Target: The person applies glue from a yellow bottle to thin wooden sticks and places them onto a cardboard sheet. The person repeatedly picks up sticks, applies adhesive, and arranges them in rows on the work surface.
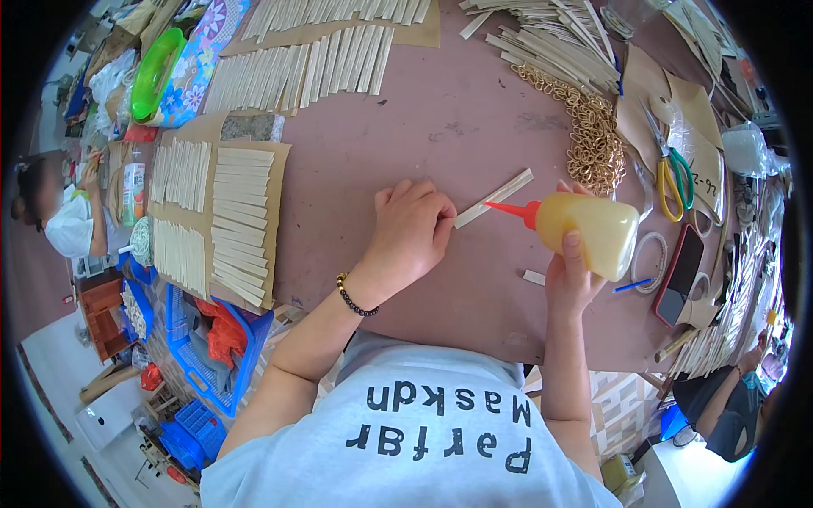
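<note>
My right hand [569, 275] is wrapped round a squeeze bottle [608, 227] of yellowish liquid, tipped sideways so its red nozzle points left. The nozzle tip is at a pale narrow strip [512, 184] that lies slanting on the table. My left hand [406, 233], a beaded bracelet on its wrist, is closed at the strip's near end, fingers curled; that end is hidden under them. Just to the left of the bottle lies a small pale offcut [533, 278]. Gold metal rings [593, 140] lie heaped beyond the bottle.
Rows of pale strips lie on brown boards [278, 182] at left and far left. A loose strip pile [550, 46] is at the back. Scissors [669, 165], a phone [680, 275] and a blue pen [633, 285] lie at right. Two other people sit at the far sides.
</note>
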The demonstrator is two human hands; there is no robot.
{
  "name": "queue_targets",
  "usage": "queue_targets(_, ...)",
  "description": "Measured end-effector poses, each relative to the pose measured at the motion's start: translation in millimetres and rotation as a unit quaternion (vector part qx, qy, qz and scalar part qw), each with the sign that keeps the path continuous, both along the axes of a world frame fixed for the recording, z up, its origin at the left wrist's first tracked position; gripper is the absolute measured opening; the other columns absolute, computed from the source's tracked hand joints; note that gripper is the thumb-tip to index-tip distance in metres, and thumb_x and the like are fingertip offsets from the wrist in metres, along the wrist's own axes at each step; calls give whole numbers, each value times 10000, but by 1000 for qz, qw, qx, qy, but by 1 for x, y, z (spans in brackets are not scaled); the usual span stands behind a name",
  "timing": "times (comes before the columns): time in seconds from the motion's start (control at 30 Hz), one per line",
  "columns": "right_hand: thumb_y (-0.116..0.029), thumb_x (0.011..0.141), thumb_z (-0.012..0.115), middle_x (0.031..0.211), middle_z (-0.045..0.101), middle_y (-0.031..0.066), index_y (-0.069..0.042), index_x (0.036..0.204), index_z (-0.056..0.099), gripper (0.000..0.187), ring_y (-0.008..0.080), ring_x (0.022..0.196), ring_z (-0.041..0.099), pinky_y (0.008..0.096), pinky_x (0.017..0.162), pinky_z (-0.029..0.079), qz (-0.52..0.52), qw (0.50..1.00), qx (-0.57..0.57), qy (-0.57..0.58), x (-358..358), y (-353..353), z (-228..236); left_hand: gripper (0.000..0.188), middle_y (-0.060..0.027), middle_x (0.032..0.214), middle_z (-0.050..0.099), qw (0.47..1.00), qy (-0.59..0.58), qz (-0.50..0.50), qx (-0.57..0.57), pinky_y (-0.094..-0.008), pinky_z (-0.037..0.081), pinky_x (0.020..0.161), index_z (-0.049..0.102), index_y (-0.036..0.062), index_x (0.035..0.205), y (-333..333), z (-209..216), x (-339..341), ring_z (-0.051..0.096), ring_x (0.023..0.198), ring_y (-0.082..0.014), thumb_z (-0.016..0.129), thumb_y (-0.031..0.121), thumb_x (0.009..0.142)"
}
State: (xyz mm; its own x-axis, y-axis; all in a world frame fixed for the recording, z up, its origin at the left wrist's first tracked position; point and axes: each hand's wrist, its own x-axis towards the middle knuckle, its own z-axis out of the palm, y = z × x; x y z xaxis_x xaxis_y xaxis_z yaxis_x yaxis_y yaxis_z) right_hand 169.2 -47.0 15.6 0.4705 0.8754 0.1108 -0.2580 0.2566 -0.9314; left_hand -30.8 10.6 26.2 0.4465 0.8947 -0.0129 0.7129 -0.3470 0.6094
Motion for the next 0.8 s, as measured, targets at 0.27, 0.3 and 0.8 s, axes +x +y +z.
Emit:
queue_targets(0.27,-120,792,688,1255,466,194,-66,1309,274,665,384,1179,476,503,994,381,42,999,-10,19,-18,-11,1,57,-32,828,524,999,16,-19,21,-375,314,824,584,104,805,-1,-3,-2,487,864,-228,569,55,781)
queue_targets(0.3,-119,790,689,1256,465,195,-65,1309,272,668,387,1179,474,506,995,379,47,999,-8,19,-19,-12,1,62,-31,831,523,999,19,-20,25,-374,313,825,579,105,808,-1,-3,-2,486,865,-227,569,51,780)
queue_targets(0.8,-271,756,742,1223,493,190,-43,1288,252,759,361,1163,492,490,989,379,58,997,-32,-44,-25,-13,2,95,-36,847,508,999,19,-24,42,-378,311,841,533,104,811,-2,-4,-1,480,877,-238,568,25,772)
